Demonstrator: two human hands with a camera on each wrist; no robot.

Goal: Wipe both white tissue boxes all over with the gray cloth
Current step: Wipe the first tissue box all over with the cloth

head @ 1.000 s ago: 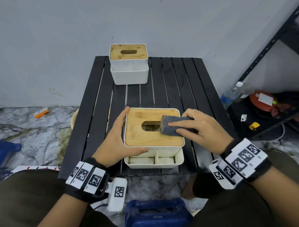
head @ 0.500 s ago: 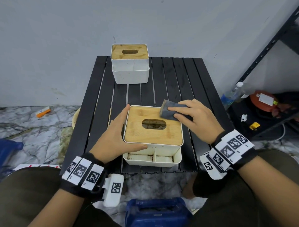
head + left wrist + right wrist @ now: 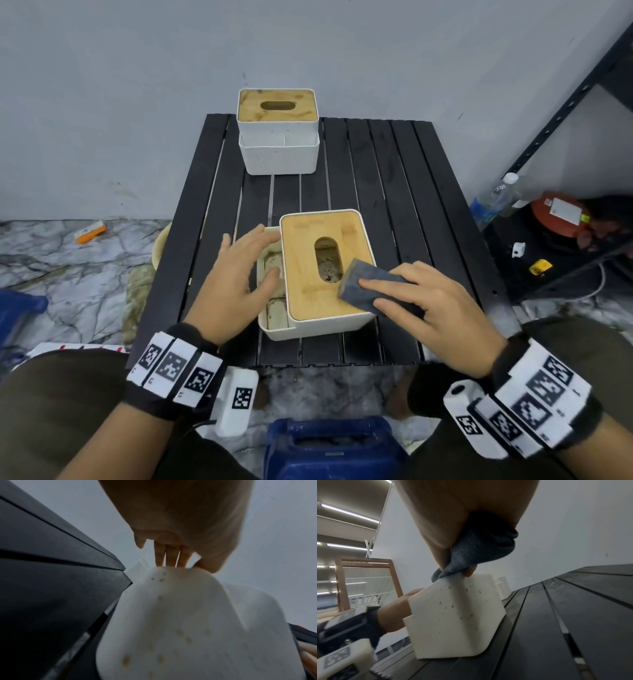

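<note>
The near white tissue box (image 3: 308,323) with a wooden lid (image 3: 305,263) stands on the black slatted table (image 3: 394,192), its side tray facing left. My left hand (image 3: 239,274) lies with straight fingers over that tray, touching its rim; the fingers (image 3: 171,555) reach over the speckled box wall (image 3: 171,615). My right hand (image 3: 435,308) pinches the folded gray cloth (image 3: 363,281) and presses it on the lid's near right corner. In the right wrist view the cloth (image 3: 479,550) meets the box's top edge (image 3: 453,622). The second white tissue box (image 3: 277,150) stands at the table's far edge.
A dark metal shelf at the right holds a plastic bottle (image 3: 489,202) and a red object (image 3: 555,219). A blue container (image 3: 335,448) sits on the floor just below the table's near edge. A small orange item (image 3: 89,232) lies on the marble floor at left.
The near box has turned a quarter turn, so its tray now faces left. My left hand released its side grip and opened over the tray. The cloth moved to the lid's near right corner.
</note>
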